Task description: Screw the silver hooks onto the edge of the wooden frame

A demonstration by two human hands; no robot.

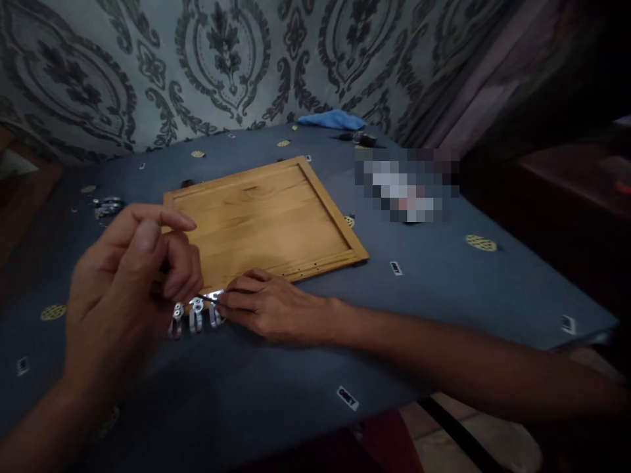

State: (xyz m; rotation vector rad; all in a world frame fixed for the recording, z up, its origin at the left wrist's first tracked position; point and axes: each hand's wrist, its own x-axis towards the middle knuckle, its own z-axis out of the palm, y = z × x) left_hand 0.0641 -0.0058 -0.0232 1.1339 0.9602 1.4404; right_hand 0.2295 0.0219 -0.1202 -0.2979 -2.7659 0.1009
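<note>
A wooden framed panel (256, 213) lies on the cloth-covered table, with small dark holes along its near edge. Several shiny metal hooks (196, 312) sit at that edge's left end and hang over it. My right hand (269, 305) rests on the near edge, its fingers together and their tips at the rightmost hook. A thin dark rod (210, 299) runs between my two hands; which one holds it is unclear. My left hand (131, 282) is raised left of the panel, index finger reaching forward and the others curled. Whatever its palm contains is hidden.
A pile of shiny metal pieces (107, 207) lies on the left of the table. A blue cloth (332, 119) and small dark objects (362, 138) lie at the back, near a blurred-out item (401, 187). A patterned curtain (221, 59) hangs behind the table.
</note>
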